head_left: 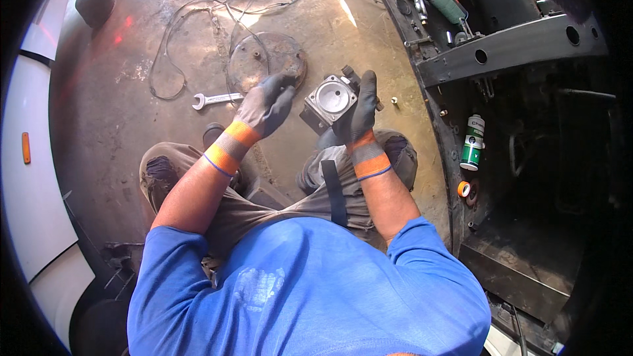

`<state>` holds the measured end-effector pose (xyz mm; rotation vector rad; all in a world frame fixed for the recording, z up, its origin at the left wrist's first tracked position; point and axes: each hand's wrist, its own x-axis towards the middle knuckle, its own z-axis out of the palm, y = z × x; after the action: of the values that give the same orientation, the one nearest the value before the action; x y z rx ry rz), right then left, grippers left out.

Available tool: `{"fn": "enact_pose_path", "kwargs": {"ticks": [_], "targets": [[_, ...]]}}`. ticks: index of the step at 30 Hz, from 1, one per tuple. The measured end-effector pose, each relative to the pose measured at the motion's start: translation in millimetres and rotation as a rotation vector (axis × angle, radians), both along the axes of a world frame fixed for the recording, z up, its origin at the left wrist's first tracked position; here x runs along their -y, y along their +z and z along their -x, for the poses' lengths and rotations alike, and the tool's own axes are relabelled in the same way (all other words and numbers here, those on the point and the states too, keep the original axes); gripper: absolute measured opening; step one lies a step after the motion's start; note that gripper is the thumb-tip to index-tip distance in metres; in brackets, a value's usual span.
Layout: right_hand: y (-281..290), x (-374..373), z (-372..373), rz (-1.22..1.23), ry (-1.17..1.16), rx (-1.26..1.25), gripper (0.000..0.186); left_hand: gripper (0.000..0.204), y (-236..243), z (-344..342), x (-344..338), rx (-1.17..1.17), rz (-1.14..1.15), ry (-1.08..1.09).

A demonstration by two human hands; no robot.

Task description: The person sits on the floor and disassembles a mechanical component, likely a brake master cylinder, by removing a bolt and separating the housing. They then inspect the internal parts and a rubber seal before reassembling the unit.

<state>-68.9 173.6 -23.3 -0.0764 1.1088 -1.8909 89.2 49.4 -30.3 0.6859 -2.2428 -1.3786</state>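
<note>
A square metal housing point(331, 96) with a round, pale bore facing up and dark fittings on its side rests in my right hand point(359, 111). The fingers wrap under it and the thumb stands along its right side. Left of the housing, apart from it, my left hand point(267, 107) is closed with fingers curled together. Whatever those fingers pinch, if anything, is hidden. Both hands wear grey gloves with orange cuffs. An open-end wrench point(216, 99) lies on the floor just left of my left hand. Beyond that hand lies a rusty round metal plate point(287, 53).
A thin cable point(173, 26) loops over the concrete floor. Along the right runs a dark metal frame point(508, 59) holding a green-grey can point(445, 1), a green-and-white can point(473, 144) and an orange tape roll point(463, 188). A white panel point(30, 151) stands left, dark cylinders point(95, 1) far left.
</note>
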Motion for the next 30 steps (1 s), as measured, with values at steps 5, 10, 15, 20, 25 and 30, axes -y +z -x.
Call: {"fn": "enact_pose_path", "kwargs": {"ticks": [5,10,15,20,25,30], "targets": [[-4.1,-1.3,4.8,0.026,-0.007,-0.017,0.070,0.069,22.9,-0.6,-18.8,-0.083,-0.049,-0.199],[-2.3,-4.5,-1.5,0.070,0.118,-0.079,0.070,0.093,16.2,4.5,-41.6,-0.124,0.060,-0.185],[10.0,4.3,-9.0,0.095,0.263,-0.372,0.079,0.079,10.4,8.7,-40.3,-0.016,-0.214,0.028],[-2.8,18.4,-8.0,0.193,0.383,-0.344,0.068,0.069,17.2,15.1,-30.5,0.019,-0.221,0.164],[-10.5,8.5,-5.0,0.120,0.462,-0.345,0.058,0.063,20.5,11.0,-31.8,-0.225,0.151,0.052],[-19.4,-6.7,15.0,0.132,0.462,-0.287,0.053,0.038,40.2,-6.7,-11.3,-0.058,0.266,-0.237]]}}
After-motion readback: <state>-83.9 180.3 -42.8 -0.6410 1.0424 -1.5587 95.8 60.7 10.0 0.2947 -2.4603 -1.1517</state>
